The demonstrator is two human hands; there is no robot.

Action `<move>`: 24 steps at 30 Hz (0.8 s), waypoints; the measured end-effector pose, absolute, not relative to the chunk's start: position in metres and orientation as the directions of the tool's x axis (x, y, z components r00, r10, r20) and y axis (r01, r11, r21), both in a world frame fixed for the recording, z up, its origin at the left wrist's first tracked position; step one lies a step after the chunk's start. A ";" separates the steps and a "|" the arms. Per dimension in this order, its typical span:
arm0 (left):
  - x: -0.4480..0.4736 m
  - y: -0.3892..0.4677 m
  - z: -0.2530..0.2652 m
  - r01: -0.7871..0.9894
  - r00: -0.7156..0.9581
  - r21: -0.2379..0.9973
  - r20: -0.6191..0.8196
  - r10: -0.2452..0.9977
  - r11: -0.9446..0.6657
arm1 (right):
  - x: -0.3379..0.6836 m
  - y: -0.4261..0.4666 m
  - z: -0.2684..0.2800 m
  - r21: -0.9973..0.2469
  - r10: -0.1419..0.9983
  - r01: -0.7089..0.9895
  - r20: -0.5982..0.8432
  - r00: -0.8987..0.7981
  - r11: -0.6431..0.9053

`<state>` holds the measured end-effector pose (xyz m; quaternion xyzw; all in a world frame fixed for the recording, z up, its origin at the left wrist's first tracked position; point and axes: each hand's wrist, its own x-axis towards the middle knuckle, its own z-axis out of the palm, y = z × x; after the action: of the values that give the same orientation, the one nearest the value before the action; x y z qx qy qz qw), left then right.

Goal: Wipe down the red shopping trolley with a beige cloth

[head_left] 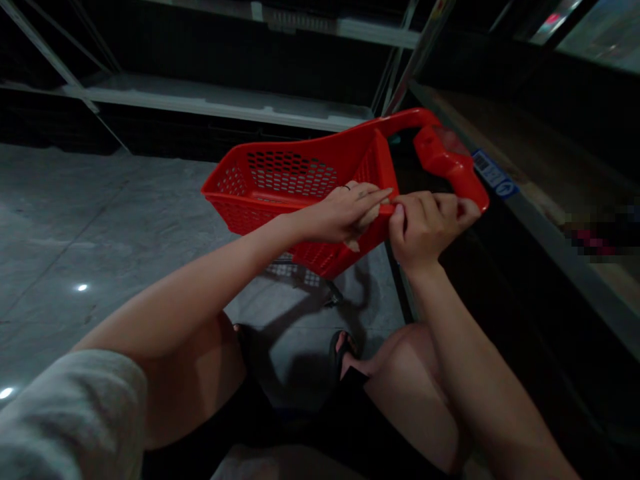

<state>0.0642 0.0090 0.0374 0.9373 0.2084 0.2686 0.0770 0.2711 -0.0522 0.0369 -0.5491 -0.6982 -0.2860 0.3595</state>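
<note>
A red plastic shopping cart [295,200] with a honeycomb-pierced basket stands in front of me, its basket pointing left. My left hand [353,208] lies over the near side rim close to the handle end, index finger stretched along it. Under its palm and fingers shows a crumpled tan piece that looks like cloth [369,219], pressed against the red plastic. Right beside it, my right hand [427,223] is closed around the rim's corner, below the curved red handle [450,157]. The two hands nearly touch at the fingertips.
White-edged metal shelving [225,103] runs behind the cart. On the right is a dark counter or ledge [560,227] with a blue-and-white label [495,175] on its edge. Grey tiled floor [100,233] spreads at left. My sandalled feet [343,350] are below the cart.
</note>
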 end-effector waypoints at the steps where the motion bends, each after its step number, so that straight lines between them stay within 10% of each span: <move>1: 0.057 0.012 0.037 0.334 0.778 0.275 0.459 0.428 -0.902 | 0.271 -0.054 0.038 0.013 0.573 0.971 0.805 -0.152 0.240; 10: -0.039 0.025 0.023 0.544 0.727 0.318 0.284 0.626 -0.776 | 0.285 -0.059 0.038 0.169 0.554 0.924 0.758 -0.344 0.343; 24: -0.151 0.041 0.018 0.727 0.620 0.133 0.293 0.728 -0.673 | 0.294 -0.040 0.044 -0.022 0.674 0.961 0.717 -0.176 0.275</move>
<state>-0.1506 0.0412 0.0180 0.9001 0.4042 0.1628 0.0005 0.2941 -0.0401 0.0444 -0.5580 -0.7327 -0.2263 0.3171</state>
